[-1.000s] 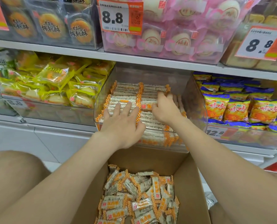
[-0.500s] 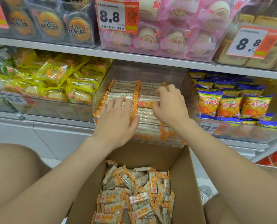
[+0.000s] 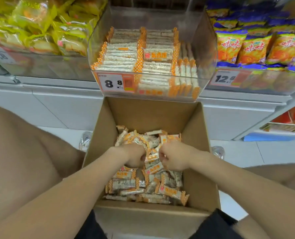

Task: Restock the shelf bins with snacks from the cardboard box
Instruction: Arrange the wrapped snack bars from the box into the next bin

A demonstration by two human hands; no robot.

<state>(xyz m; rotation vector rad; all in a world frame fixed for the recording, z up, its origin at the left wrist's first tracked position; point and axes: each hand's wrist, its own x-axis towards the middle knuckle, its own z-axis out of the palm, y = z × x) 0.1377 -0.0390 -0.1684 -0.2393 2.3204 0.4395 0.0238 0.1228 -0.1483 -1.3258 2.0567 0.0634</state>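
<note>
An open cardboard box [image 3: 200, 152] stands on the floor between my knees, holding several loose orange-and-white snack bars [image 3: 169, 191]. Both hands are down inside it. My left hand [image 3: 134, 155] has its fingers curled into the pile and grips bars. My right hand [image 3: 173, 156] is curled the same way, close beside it, gripping bars. Above the box, a clear shelf bin [image 3: 207, 49] holds neat rows of the same bars [image 3: 121, 56], with an 8.8 price tag [image 3: 111, 83] on its front.
A bin of yellow-wrapped snacks [image 3: 40, 31] sits left of the clear bin, and a bin of orange-and-blue bags [image 3: 258, 47] sits right, tagged 12.8. My knees flank the box. White shelf base and floor tiles lie behind it.
Both hands have left the shelf bin and dropped into the cardboard box, closing on bars there. The view has tilted downward.
</note>
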